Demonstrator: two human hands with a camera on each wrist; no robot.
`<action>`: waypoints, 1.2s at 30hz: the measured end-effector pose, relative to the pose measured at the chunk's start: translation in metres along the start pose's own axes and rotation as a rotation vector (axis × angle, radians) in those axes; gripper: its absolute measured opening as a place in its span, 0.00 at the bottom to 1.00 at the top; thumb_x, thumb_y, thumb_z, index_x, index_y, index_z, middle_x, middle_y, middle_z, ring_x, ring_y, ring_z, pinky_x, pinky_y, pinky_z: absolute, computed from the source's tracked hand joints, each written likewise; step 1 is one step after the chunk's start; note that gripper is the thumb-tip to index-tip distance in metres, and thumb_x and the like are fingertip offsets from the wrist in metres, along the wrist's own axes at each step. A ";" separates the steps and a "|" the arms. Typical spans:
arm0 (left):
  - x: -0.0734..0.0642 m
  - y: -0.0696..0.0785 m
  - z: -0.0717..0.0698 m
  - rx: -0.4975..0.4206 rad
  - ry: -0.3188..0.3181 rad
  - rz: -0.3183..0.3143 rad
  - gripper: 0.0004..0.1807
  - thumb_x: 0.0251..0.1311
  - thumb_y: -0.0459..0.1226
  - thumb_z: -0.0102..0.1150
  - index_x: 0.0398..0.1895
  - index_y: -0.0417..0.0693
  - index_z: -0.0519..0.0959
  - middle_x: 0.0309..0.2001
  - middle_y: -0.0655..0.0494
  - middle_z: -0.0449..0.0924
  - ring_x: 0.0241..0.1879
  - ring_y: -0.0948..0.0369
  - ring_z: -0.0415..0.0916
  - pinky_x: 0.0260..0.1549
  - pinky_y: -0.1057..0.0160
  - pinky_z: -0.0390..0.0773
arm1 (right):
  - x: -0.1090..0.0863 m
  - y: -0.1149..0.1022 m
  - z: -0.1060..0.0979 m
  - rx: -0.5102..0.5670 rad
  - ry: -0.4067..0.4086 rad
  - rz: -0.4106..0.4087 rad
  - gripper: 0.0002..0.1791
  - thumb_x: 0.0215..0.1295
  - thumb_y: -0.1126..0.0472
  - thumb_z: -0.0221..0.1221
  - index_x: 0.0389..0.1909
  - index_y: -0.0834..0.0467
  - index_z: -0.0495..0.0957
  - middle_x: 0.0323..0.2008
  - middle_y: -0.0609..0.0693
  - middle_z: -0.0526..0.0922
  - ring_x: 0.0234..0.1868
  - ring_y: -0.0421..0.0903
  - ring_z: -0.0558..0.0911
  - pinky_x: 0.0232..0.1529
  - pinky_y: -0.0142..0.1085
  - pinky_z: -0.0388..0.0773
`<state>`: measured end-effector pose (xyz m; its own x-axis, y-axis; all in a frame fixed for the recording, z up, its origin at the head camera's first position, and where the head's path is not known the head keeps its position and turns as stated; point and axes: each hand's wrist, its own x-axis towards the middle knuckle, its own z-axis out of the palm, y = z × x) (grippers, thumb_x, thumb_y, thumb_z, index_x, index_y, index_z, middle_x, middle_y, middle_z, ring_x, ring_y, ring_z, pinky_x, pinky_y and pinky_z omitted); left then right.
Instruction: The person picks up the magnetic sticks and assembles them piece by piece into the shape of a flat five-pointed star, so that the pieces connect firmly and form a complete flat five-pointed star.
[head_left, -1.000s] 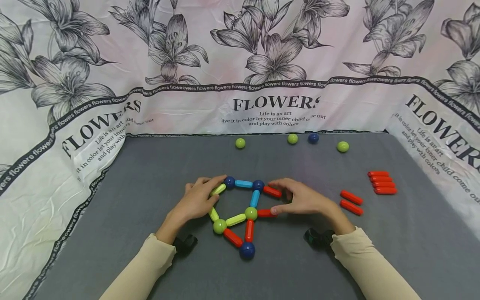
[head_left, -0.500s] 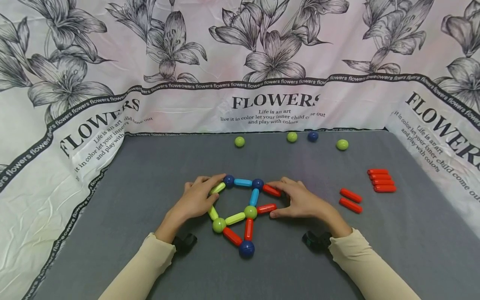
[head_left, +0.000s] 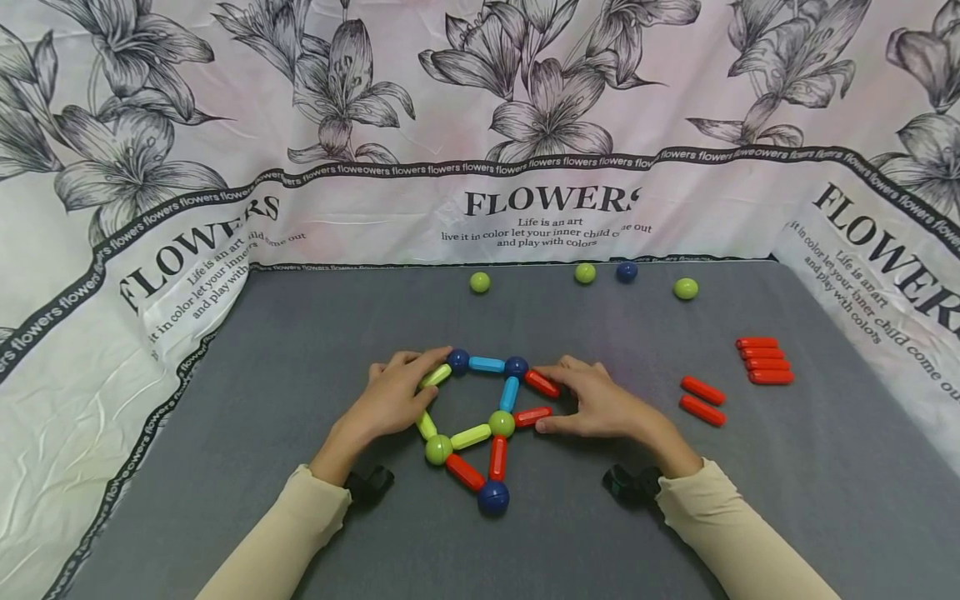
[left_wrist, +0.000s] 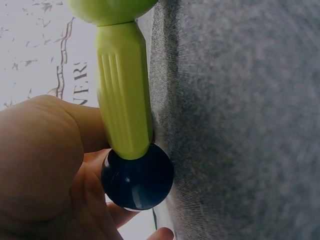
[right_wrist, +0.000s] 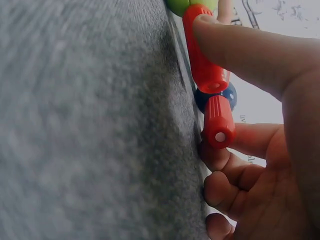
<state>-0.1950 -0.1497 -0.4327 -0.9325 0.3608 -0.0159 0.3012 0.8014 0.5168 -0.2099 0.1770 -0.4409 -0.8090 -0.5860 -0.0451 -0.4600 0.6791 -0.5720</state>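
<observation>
A frame of magnetic rods and balls lies flat. My left hand grips its left corner, the index fingertip at a blue ball and the thumb inside by the yellow-green rods. A dark blue corner ball, hidden in the head view, shows in the left wrist view. At the right side, my right hand pinches two red magnetic rods between thumb and index finger: the upper rod joins a blue ball, the lower rod a green ball. Their free ends are apart.
Several loose red rods lie at the right, with two more red rods nearer. Along the back are three green balls and a blue ball. A floral cloth hangs behind the grey tabletop.
The right thumb has swung the lower red rod's free end upward, and the upper rod tilts slightly more downward, narrowing their gap. My left hand has stayed at the left corner.
</observation>
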 end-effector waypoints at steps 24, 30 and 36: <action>-0.002 -0.001 -0.001 -0.009 0.004 0.017 0.31 0.73 0.37 0.56 0.77 0.59 0.65 0.70 0.52 0.74 0.70 0.47 0.64 0.59 0.39 0.57 | 0.000 0.033 -0.018 0.388 0.111 -0.023 0.28 0.69 0.59 0.66 0.67 0.61 0.73 0.44 0.54 0.79 0.35 0.44 0.75 0.32 0.32 0.72; -0.002 -0.002 -0.002 -0.008 0.002 0.012 0.31 0.72 0.37 0.57 0.77 0.59 0.65 0.70 0.53 0.74 0.70 0.48 0.64 0.60 0.39 0.57 | 0.004 0.043 -0.026 0.371 0.284 0.079 0.26 0.70 0.56 0.64 0.66 0.59 0.75 0.46 0.57 0.80 0.36 0.40 0.79 0.33 0.32 0.74; -0.001 -0.002 -0.002 -0.008 -0.006 0.008 0.31 0.72 0.37 0.57 0.77 0.60 0.65 0.71 0.53 0.74 0.70 0.48 0.64 0.60 0.40 0.57 | 0.008 0.057 -0.051 0.253 0.627 0.227 0.22 0.70 0.55 0.64 0.61 0.59 0.79 0.49 0.60 0.82 0.38 0.39 0.77 0.37 0.29 0.73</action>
<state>-0.1954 -0.1528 -0.4317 -0.9289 0.3699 -0.0167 0.3071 0.7948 0.5235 -0.2613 0.2342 -0.4321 -0.9678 -0.0258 0.2504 -0.2176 0.5859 -0.7806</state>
